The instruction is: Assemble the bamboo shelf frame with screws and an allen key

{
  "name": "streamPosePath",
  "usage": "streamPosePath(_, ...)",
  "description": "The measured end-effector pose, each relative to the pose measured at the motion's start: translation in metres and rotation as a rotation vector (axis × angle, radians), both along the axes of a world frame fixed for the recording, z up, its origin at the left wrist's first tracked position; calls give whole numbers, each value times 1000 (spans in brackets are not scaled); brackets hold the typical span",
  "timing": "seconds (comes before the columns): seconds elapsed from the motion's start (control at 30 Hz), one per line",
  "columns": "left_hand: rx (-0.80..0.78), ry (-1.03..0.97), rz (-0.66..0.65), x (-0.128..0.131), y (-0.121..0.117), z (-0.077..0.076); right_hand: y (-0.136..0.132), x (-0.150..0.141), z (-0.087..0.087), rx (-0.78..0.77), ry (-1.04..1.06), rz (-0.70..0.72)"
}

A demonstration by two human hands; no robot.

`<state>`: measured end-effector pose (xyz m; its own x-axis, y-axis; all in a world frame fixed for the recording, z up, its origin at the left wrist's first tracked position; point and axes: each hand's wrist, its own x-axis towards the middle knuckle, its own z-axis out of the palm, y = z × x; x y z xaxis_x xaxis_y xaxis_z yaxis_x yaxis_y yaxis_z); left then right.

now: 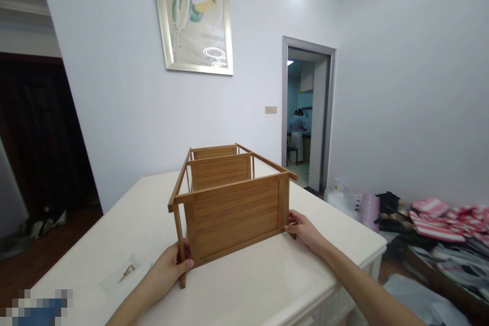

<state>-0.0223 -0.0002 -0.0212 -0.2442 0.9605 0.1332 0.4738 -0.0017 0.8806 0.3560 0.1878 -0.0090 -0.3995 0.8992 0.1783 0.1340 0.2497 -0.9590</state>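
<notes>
A brown wooden shelf rack [237,216] lies on its side on the white table [244,285], its several panels standing upright one behind another between thin rails. My left hand [173,265] grips the rack's near left leg, thumb in front and fingers partly hidden behind the wood. At the near right corner my right hand [301,229] pinches the lower rail end. Left of my left hand lies a small clear plastic bag [124,275] with a few brownish metal pieces, perhaps screws or a hex key.
A framed picture [194,20] hangs on the wall ahead. Through a doorway [305,117] a person stands in another room. On the floor at right are striped pink-and-white fabric [439,219], a pink roll [370,209], plastic bags and a box of items.
</notes>
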Motion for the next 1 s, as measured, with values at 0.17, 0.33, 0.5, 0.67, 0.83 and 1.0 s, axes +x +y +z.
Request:
streamPosePath(0.17, -24, -4, -42, -1, -2, 4, 2, -3, 2, 8, -47, 10)
streamPosePath(0.33, -81, -53, -110, -5, -11, 20, 12, -2, 0, -20, -37, 112)
streamPosePath(0.5, -125, -113, -227, -10, -21, 32, 11, 0, 5, -38, -7, 170)
streamPosePath(0.67, -132, -61, -202, -8, -24, 35, 1, -1, 16, -19, 5, 186)
streamPosePath(0.83, -154, -1, -183, -7, -21, 32, -1, 1, 17, -56, 25, 200)
streamPosePath(1.0, -123, 16, -150, -7, -19, 29, 5, 6, 13, -94, -36, 171)
